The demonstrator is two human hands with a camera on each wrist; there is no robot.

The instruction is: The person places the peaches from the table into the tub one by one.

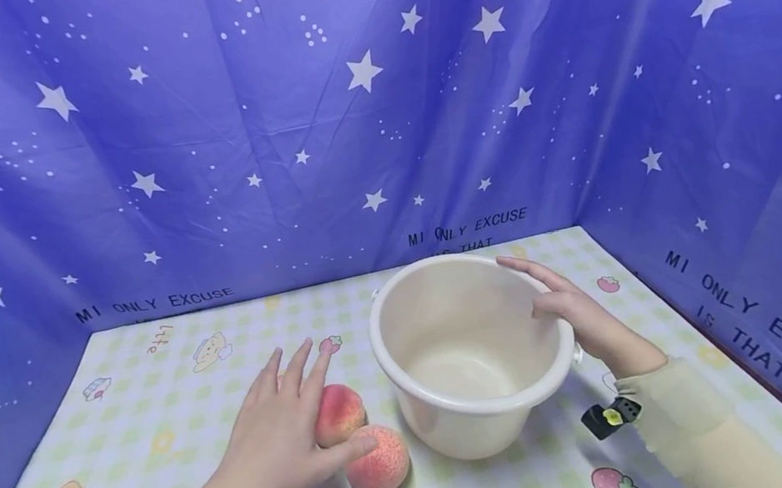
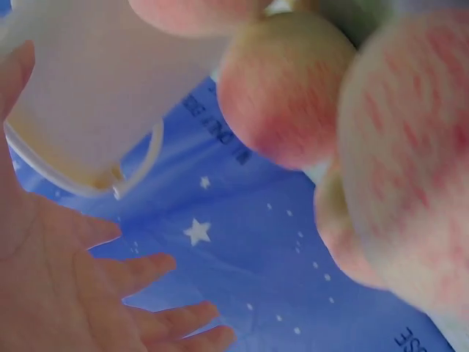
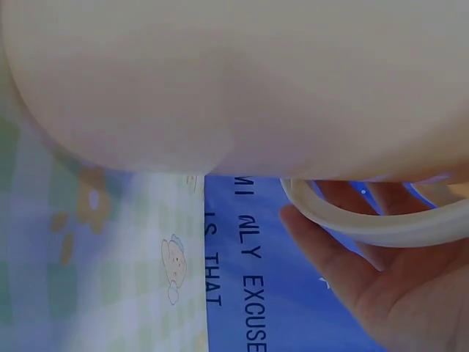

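A cream plastic bucket [image 1: 464, 427] stands upright on the table, its visible inside bare. My right hand [image 1: 593, 323] holds its right rim, thumb over the inner side; the right wrist view shows fingers [image 3: 330, 249] around the pale rim [image 3: 381, 227]. To the bucket's left, my left hand [image 1: 268, 439] hovers palm down with spread, straight fingers, holding nothing. Beneath and beside it lie several peaches, among them a front peach [image 1: 380, 465] and one behind it [image 1: 340, 412]. The left wrist view shows more of them, including a large near peach [image 2: 410, 161], apart from the fingers. My left hand partly hides the group.
A checked tablecloth [image 1: 136, 417] with cartoon prints covers the table. Blue star-patterned curtains [image 1: 274, 169] rise behind and on both sides. The bucket's handle [image 2: 154, 154] hangs at its side. A small black device [image 1: 612, 417] sits at my right wrist.
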